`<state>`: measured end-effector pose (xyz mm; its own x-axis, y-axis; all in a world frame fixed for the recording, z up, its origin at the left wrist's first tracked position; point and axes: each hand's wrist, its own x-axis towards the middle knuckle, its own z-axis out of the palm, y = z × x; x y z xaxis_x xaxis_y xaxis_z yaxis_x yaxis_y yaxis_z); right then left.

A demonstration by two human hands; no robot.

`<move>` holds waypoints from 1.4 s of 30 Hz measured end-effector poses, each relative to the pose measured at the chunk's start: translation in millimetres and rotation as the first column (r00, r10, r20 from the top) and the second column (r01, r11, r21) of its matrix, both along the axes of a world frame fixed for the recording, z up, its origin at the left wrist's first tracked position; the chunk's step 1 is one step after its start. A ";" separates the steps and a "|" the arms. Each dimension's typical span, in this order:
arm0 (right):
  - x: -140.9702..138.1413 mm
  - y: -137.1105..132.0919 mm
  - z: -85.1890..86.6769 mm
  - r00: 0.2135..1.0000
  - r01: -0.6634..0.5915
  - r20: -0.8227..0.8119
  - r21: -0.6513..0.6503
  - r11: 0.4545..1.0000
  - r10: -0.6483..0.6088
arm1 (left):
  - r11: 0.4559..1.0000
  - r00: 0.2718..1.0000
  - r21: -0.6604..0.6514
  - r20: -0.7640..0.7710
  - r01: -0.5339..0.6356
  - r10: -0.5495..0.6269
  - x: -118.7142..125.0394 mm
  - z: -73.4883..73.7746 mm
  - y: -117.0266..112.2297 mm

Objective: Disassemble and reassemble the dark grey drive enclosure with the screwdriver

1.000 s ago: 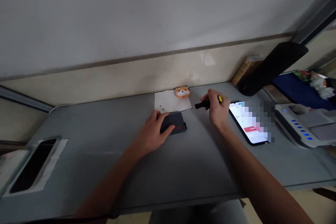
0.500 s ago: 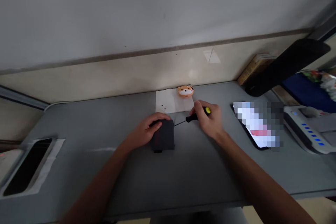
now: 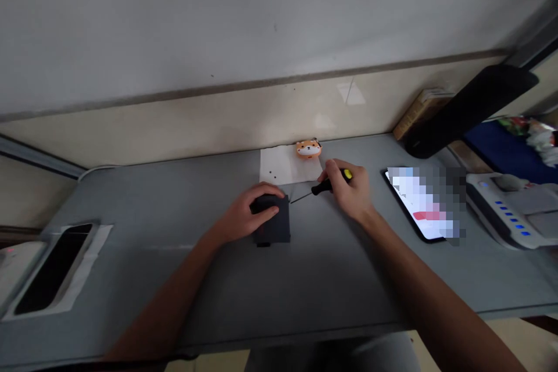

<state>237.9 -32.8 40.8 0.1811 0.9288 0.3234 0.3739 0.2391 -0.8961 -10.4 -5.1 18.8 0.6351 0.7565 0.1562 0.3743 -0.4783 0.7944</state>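
Pale object [image 3: 20,267], cut off by the view's edge, farthest left of the hands. Dark-screened phone [image 3: 56,269], well left of the left hand, lying on white backing [image 3: 82,270] on the grey surface [image 3: 135,279].

Left hand [image 3: 246,212]: closed on dark box [image 3: 279,229], thumb across the top face, fingertips at the far edge. Dark specks [image 3: 270,172], just beyond the left hand, on white sheet [image 3: 288,165]; possibly screws, too small to confirm. Orange animal-faced case [image 3: 308,149], beyond and between both hands, on the far right corner of the sheet.

Screwdriver [image 3: 321,187], black with yellow end, shaft pointing left toward the left hand; tip at or just beside the box's right edge, cannot tell whether touching. Right hand [image 3: 352,195]: curled around the handle.

Lit phone [image 3: 407,200], near, right of the right hand, partly masked by pixelation. Book [image 3: 421,113] and tilted black cylinder [image 3: 471,110], beyond and right of the right hand. White unit with blue lights [image 3: 505,209], farther right.

Risks, as judged: skidding of the tip toward the left fingertips, from excess sideways force; skewing of the box, from a slack left hold; scattering of the specks, from a knock by the left knuckles or a drag on the sheet.
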 end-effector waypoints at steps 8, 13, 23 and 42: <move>-5.1 -1.7 -0.8 1.000 0.015 -0.007 0.035 0.999 -0.015 | 0.933 0.997 0.359 -0.071 0.013 0.013 3.9 -2.2 -5.3; 0.0 -1.8 2.2 0.999 0.045 -0.032 0.018 0.999 -0.044 | 0.820 0.993 0.571 -0.110 0.036 0.032 2.5 0.2 -6.7; -12.4 -15.2 9.9 0.971 -0.230 -0.083 -0.096 0.968 0.223 | 0.675 0.995 0.736 -0.099 0.058 0.022 6.6 5.3 -11.7; -10.1 -13.4 12.1 0.973 -0.228 -0.072 -0.093 0.969 0.221 | 0.846 0.991 0.522 -0.123 0.110 -0.053 12.2 4.2 -20.5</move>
